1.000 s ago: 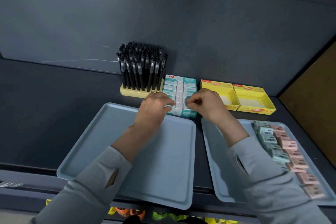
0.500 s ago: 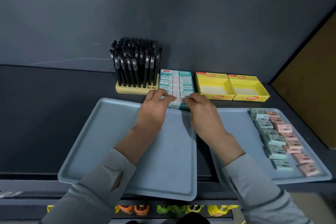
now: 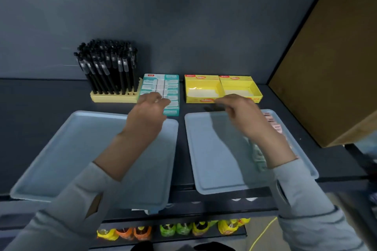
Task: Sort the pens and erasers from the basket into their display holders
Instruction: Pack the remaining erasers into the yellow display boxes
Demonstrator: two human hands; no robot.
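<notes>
A teal display box packed with white-and-teal erasers sits at the back of the dark shelf. My left hand rests on its near end, fingers touching the front erasers. My right hand is blurred, hovering over the far edge of the right tray in front of two empty yellow display boxes, fingers loosely curled and holding nothing. Pink erasers and green erasers lie along that tray's right side, partly hidden by my forearm. Black pens stand in a yellow holder.
An empty pale blue tray lies at the left under my left forearm. A brown board walls off the right. The grey back wall stands right behind the holders. Colourful packets sit on a lower shelf.
My right hand left the teal eraser box and swung right to the front of the yellow boxes. My left hand stayed on the teal box. The view shifted left and down.
</notes>
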